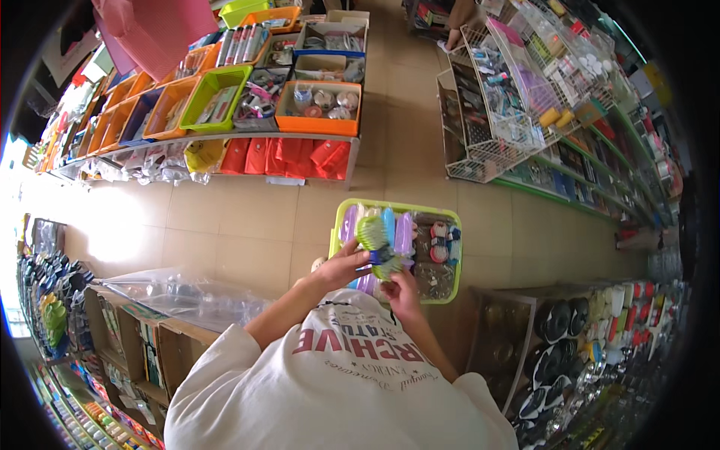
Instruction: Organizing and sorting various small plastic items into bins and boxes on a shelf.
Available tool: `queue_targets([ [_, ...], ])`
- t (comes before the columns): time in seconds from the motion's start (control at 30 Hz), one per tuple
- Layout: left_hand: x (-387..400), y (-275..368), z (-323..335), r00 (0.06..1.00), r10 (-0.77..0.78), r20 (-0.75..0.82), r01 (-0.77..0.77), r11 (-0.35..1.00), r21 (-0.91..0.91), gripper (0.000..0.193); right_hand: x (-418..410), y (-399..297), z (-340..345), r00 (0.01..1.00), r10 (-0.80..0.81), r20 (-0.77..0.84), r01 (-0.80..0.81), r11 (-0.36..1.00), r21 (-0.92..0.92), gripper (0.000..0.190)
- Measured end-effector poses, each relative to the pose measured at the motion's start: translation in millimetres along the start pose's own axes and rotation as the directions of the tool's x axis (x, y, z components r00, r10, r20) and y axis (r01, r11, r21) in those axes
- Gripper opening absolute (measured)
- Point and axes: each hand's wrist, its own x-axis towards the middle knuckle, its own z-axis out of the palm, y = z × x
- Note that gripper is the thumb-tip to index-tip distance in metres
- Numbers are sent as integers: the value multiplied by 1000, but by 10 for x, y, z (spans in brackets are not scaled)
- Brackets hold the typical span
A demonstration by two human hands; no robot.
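A green bristled item, probably a scrubbing brush, (373, 235) with a dark blue band is in my left hand (341, 266), upright over a lime-green plastic basket (460, 247). My right hand (403, 288) touches its lower end with bent fingers. Beneath my hands the basket holds several purple and light blue packed items (404, 234) on its left side. In its right part lie a red-and-white bundle (439, 242) and a blue-and-white one (453, 245), on brown material. My hands hide some of the basket's contents.
A display table (225, 138) with orange, green and blue baskets stands at the upper left. Wire racks (489, 160) stand at the upper right, near a person's leg (453, 38). Cartons and plastic film (180, 292) are at the left, shelves with black pans (552, 322) at the right.
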Motion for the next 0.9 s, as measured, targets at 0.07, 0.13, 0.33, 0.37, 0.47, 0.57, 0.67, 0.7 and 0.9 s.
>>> queue_targets([
  [0.07, 123, -216, -57, 999, -21, 44, 28, 988, -149, 61, 23, 90, -6, 981, 100, 166, -94, 995, -46, 36],
  [0.13, 135, -255, -105, 993, -112, -23, 103, 966, -239, 52, 8, 111, 32, 978, 141, 156, -89, 950, -299, 33],
  [0.33, 32, -491, -594, 951, -214, -223, 92, 885, -456, 27, 290, 158, -533, 995, 75, -62, -95, 888, -450, 27],
  [0.37, 23, -532, -659, 932, -265, -247, 131, 883, -451, 26, 423, 178, -741, 986, 39, -164, -104, 906, -411, 26],
  [0.47, 48, -538, -622, 926, -270, -265, 129, 883, -450, 21, 878, 169, -1608, 964, 12, -266, -22, 999, -34, 22],
  [0.57, 84, -541, -581, 920, -290, -263, 157, 889, -431, 20, 1134, 9, -2180, 867, 60, -495, 36, 983, 182, 23],
  [0.67, 70, -552, -598, 920, -287, -268, 157, 895, -418, 25, 1281, -148, -2352, 837, 133, -531, -5, 972, 235, 30],
  [0.7, 76, -542, -595, 925, -270, -268, 143, 900, -412, 29, 1332, -188, -2398, 826, 166, -539, -24, 965, 261, 32],
  [0.9, 51, -460, -546, 933, -255, -255, 127, 894, -429, 39, 1576, -201, -2500, 825, 266, -499, -151, 954, 259, 32],
])
